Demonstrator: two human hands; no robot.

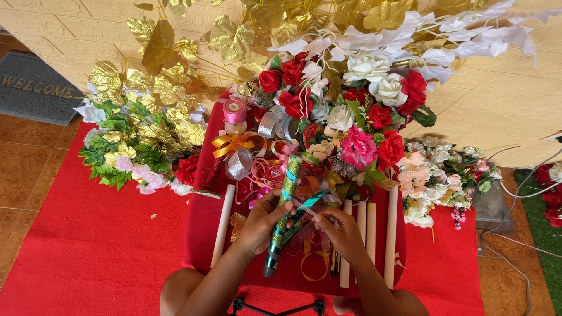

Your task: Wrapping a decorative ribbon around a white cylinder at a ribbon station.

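Red cloth covers your worktop (205, 234), red carpet (88, 246) below, flowers (357, 117) behind. Your left hand (263, 219) has its grip around a glittery green stick (285, 205); your right hand (342, 231) pinches teal ribbon (307, 203).

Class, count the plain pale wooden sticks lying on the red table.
5 visible: one left of the hands, three close together right of them, one farthest right. Ribbons may hide others.
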